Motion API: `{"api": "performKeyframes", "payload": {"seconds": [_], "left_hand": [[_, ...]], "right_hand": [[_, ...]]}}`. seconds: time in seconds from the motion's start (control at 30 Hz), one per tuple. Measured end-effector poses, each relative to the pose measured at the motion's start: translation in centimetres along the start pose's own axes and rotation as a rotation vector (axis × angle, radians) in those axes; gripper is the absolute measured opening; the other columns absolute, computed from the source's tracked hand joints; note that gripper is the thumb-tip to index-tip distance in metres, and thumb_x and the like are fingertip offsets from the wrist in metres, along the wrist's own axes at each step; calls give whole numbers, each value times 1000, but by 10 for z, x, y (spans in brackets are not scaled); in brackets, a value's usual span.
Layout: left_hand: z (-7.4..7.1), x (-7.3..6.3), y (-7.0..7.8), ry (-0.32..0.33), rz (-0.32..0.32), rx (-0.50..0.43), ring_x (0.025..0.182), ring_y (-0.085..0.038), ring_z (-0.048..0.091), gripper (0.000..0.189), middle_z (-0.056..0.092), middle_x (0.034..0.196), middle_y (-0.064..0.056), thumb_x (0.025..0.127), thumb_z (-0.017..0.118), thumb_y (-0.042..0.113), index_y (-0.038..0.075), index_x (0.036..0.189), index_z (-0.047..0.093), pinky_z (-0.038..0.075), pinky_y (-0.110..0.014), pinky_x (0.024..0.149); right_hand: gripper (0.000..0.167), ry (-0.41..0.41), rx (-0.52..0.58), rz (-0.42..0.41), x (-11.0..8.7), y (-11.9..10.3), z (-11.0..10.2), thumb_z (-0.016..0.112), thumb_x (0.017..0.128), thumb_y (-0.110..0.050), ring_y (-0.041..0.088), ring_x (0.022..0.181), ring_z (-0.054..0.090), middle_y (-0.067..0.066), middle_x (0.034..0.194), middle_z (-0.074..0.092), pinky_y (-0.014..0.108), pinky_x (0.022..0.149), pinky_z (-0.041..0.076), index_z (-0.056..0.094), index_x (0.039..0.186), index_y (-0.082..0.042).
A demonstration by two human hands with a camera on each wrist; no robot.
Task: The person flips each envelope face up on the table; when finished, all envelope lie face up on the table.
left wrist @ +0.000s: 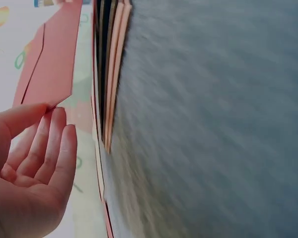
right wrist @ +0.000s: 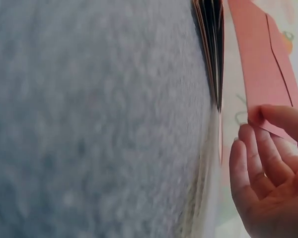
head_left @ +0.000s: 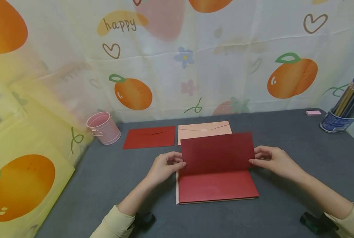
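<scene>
A dark red envelope (head_left: 217, 152) is raised and tilted above a stack of envelopes with a red one (head_left: 218, 186) on top. My left hand (head_left: 166, 167) pinches its left end between thumb and fingers, and my right hand (head_left: 273, 160) pinches the right end. In the left wrist view, a flap line crosses the held envelope (left wrist: 52, 54) beyond the left hand (left wrist: 32, 163). The right wrist view has the right hand (right wrist: 273, 168) holding the envelope (right wrist: 263, 64) by a corner. Layered edges of the stack (right wrist: 211, 44) show beside it, in several colours.
Behind the stack lie a red envelope (head_left: 150, 137) and a pale pink envelope (head_left: 205, 129), the latter partly covered by the held one. A pink bucket (head_left: 104, 129) stands at the back left. A pencil holder (head_left: 337, 122) and a small pink block (head_left: 313, 113) are at the back right.
</scene>
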State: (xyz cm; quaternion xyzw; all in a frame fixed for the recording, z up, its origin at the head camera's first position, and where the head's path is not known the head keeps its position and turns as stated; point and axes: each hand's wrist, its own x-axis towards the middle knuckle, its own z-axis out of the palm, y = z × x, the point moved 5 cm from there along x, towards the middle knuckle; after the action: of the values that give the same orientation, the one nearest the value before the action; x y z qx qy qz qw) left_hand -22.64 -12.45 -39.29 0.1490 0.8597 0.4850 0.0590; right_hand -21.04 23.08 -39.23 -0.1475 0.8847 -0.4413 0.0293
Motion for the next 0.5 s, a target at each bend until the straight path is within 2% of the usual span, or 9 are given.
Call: {"api": "performKeyframes", "payload": {"seconds": [0.27,0.4,0.5], "left_hand": [[18,26,9,14,-97,-271,87,-19,70,38,71,96,-9,89,72,13,7,125,63,56,-33,81],[28,36,14,2,-113,-372,92,-23,70,41,71,102,-13,90,70,8,6,130,59,55,-35,85],[37,45,17,8,-128,-398,93,-22,70,42,70,104,-12,89,69,6,7,130,59,55,-35,85]], "right_hand": [[50,2,204,117,0,22,-16,67,94,-23,15,86,67,14,104,69,29,73,56,50,132,5],[58,8,229,140,0,31,-24,65,96,-21,11,88,67,15,108,67,27,75,56,40,139,9],[62,14,231,157,2,39,-30,63,97,-21,8,89,66,14,109,66,26,75,56,35,142,10]]}}
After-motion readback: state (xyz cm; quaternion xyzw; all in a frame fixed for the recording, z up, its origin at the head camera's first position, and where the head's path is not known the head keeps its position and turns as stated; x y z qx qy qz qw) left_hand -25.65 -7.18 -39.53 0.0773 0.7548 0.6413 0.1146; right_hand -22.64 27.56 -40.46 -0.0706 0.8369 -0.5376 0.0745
